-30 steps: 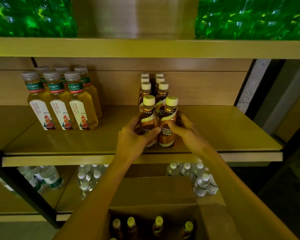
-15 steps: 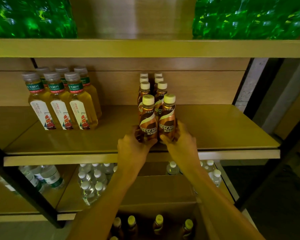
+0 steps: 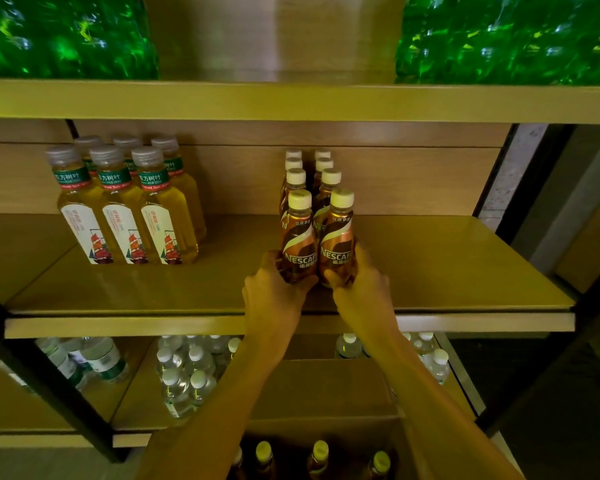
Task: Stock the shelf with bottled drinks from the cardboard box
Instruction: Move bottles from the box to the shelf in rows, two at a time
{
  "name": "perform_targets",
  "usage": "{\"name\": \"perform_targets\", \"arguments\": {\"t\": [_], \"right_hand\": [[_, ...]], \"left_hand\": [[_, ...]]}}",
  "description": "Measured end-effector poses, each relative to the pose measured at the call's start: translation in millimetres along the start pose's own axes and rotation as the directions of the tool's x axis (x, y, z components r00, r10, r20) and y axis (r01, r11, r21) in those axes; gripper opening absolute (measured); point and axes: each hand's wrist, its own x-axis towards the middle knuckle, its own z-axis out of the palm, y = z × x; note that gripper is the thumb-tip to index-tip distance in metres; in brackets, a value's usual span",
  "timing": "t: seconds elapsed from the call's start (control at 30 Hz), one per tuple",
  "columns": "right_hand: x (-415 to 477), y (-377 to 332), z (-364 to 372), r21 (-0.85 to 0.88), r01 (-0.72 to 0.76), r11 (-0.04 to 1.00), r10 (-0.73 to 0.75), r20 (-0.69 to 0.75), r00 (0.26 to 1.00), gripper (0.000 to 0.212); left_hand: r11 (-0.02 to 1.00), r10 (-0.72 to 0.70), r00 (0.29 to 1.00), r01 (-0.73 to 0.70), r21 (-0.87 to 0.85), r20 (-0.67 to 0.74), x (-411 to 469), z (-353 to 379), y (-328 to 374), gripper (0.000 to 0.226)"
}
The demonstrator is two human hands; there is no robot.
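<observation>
Both hands have slid their coffee bottles deeper: left hand (image 3: 274,299) and right hand (image 3: 364,296) each clasp one, extending the twin rows (image 3: 310,174) on the shelf (image 3: 465,265)

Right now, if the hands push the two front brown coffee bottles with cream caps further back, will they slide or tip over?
The left front brown coffee bottle with cream cap looks tall and narrow, so a high push may tip it. Both the left hand and the right hand grip low, which probably favours sliding. The smooth glossy wooden shelf board likely lets them slide easily.
</observation>
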Motion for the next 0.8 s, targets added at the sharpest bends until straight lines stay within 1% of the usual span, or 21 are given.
{"name": "perform_targets", "arguments": {"t": [0.2, 0.4, 0.57, 0.7, 0.8], "right_hand": [[19.4, 1.8, 8.2, -0.024, 0.031, 0.999, -0.031, -0.026, 0.999, 0.068], [26.4, 5.7, 13.8, -0.051, 0.036, 0.998, -0.038, -0.028, 0.999, 0.074], [27.3, 7.4, 15.6, -0.049, 0.029, 0.998, -0.031, -0.025, 0.999, 0.076], [27.0, 7.0, 12.7, -0.094, 0.027, 0.995, -0.028, -0.010, 1.000, 0.080], [23.4, 2.0, 3.5, -0.235, 0.030, 0.972, -0.025, 0.028, 0.999, 0.081]], "left_hand": [[1.000, -0.009, 1.000, 0.010, -0.019, 0.013, 17.9, 9.6, -2.5, 0.059], [0.998, 0.050, 0.999, -0.051, -0.024, -0.012, 27.1, 14.1, -7.4, 0.054], [0.999, 0.044, 0.999, -0.044, -0.011, -0.010, 29.2, 16.3, -9.9, 0.056], [0.999, 0.029, 0.999, -0.030, 0.040, 0.035, 31.5, 12.3, -9.0, 0.055], [0.985, 0.041, 0.993, -0.058, 0.163, 0.107, 31.4, 4.7, -5.7, 0.052]]}}
